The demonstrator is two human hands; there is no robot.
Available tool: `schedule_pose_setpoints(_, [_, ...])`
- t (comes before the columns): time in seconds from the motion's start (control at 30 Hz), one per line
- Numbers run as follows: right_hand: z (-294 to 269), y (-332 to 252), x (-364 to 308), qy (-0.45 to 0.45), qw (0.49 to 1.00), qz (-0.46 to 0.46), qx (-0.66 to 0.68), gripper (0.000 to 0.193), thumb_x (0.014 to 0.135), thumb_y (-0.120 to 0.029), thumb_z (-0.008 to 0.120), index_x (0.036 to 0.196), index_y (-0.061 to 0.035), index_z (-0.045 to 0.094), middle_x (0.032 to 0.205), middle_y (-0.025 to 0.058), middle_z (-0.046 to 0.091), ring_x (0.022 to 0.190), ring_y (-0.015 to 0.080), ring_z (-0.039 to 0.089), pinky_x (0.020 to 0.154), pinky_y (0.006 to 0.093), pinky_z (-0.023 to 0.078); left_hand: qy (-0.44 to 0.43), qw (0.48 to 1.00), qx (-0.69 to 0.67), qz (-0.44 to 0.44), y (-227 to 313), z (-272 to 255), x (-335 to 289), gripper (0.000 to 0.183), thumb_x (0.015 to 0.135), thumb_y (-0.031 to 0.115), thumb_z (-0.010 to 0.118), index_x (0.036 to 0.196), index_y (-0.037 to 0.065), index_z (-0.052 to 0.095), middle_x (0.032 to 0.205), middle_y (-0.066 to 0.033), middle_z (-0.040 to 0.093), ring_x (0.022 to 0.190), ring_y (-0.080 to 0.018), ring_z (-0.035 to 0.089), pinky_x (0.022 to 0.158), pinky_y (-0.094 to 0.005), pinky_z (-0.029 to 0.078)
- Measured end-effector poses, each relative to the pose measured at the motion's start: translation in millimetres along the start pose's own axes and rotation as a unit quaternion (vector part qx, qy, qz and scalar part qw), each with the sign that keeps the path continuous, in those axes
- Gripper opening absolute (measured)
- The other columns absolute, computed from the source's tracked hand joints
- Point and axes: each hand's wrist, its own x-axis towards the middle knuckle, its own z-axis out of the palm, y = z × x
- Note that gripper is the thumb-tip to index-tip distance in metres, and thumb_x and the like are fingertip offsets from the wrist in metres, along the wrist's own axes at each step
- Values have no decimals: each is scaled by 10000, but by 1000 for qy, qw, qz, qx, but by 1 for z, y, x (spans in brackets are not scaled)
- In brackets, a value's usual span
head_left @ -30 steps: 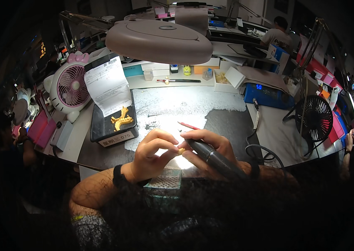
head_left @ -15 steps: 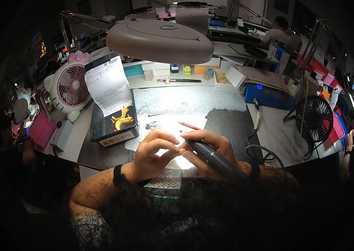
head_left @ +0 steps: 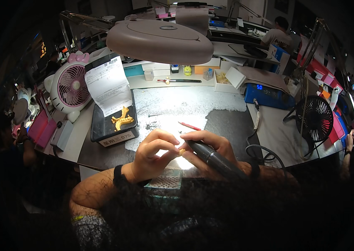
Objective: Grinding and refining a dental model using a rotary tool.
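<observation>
My left hand (head_left: 154,151) is closed in a pinch near the front of the desk, thumb and fingertips on a tiny yellowish piece (head_left: 182,152). It looks like a dental crown, though most of it is hidden by the fingers. Wrapped in my right hand (head_left: 223,146) is a thick black rotary handpiece (head_left: 214,159), its front end slanting toward the piece. The fingertips of both hands meet or nearly meet there. Just beyond them lies a red pencil (head_left: 190,125). Below the left hand shows a greenish box with a perforated top (head_left: 164,180).
On the left, a black tray (head_left: 95,125) holds yellow dental models (head_left: 122,120) and a paper slip (head_left: 109,85). A large lamp head (head_left: 160,42) hangs over the desk. Rightward are a blue control box (head_left: 269,97), a cable (head_left: 265,158) and a black fan (head_left: 314,119). Other people sit nearby.
</observation>
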Motion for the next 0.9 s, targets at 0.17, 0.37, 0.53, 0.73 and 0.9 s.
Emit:
schedule_pose_setpoints(0.17, [-1,-1,0,-1,1000,14,2,314,888,-14,723,1180,30,616,1017,129,695,896,136,695,749,243,559,0,1000,-7,-4,-1,0,0,242,799,-71,754,960,75,646,1028,-84,627,941,-219,633,783,-310,516])
schedule_pose_setpoints(0.37, [-1,-3,0,0,1000,9,2,315,885,-18,727,1177,28,616,1017,131,695,890,138,695,746,246,558,2,1000,-17,-18,2,2,0,234,804,-68,755,968,69,660,1019,-83,627,938,-211,634,783,-310,518])
schedule_pose_setpoints(0.53, [0,-1,0,0,1000,19,-6,316,883,-22,731,1174,25,617,1016,133,697,886,140,697,746,247,558,2,1000,-3,-3,1,0,0,230,806,-65,756,971,66,663,1013,-84,626,930,-211,634,780,-309,517])
schedule_pose_setpoints(0.73, [0,-3,0,1,1000,30,0,313,882,-25,733,1170,22,619,1008,133,698,881,140,696,745,248,556,-3,1000,-7,6,2,0,2,240,808,-79,746,969,66,644,1006,-88,617,932,-210,629,793,-311,512])
schedule_pose_setpoints(0.9, [0,0,-1,3,999,40,7,311,882,-23,730,1169,20,620,1004,129,697,886,137,694,744,247,555,-3,1000,-13,1,2,0,1,259,802,-98,740,971,67,634,1003,-89,612,932,-207,621,801,-312,507])
